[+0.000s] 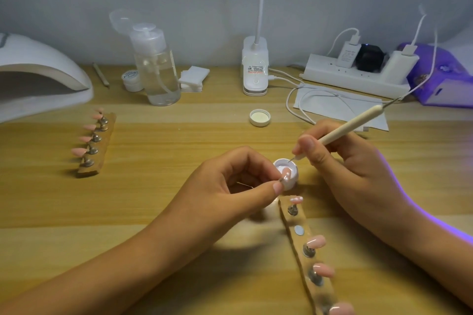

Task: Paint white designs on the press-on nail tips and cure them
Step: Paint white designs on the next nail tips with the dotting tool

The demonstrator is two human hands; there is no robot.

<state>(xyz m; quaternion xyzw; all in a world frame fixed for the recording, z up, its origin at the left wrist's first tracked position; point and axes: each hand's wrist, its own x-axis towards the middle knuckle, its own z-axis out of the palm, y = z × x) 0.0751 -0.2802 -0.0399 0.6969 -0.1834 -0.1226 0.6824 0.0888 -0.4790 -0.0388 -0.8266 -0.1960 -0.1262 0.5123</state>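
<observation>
At centre frame the left hand (230, 186) pinches a nail tip (286, 174) over a small white pot (292, 183) on the bench (179, 135); the fingertips largely hide its mount. The right hand (350, 166) grips a pen (350, 124), fine point at the pot's rim. The strip (290, 221) of tips at lower right is blurred and cut off by the bottom edge.
</observation>
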